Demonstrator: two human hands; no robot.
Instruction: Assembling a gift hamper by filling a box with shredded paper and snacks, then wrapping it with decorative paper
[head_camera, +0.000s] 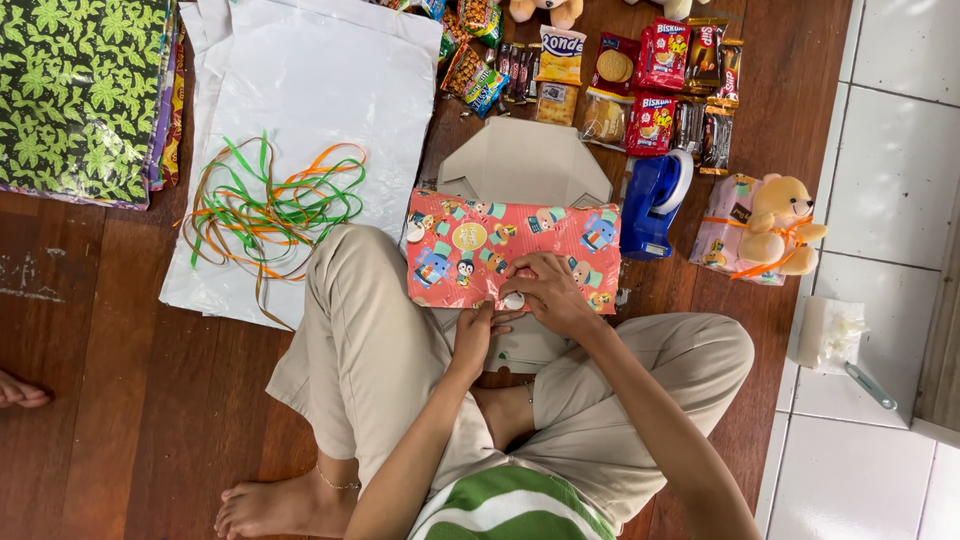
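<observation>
A box wrapped in salmon-pink cartoon-print paper (470, 245) lies across my lap, over a flat grey cardboard piece (525, 165). My right hand (548, 290) presses on the near edge of the wrapped box, fingers curled around a small white round thing (513, 299), possibly a tape roll. My left hand (472, 335) lies just below that edge, fingers against the paper's underside. I sit cross-legged on a wooden floor in beige trousers.
A blue tape dispenser (655, 200) stands right of the box. A teddy bear on a ribboned pink parcel (760, 228) is further right. Snack packets (650, 75) line the far side. Green and orange ribbons (270, 205) lie on white plastic sheets. Folded patterned papers (85, 90) far left.
</observation>
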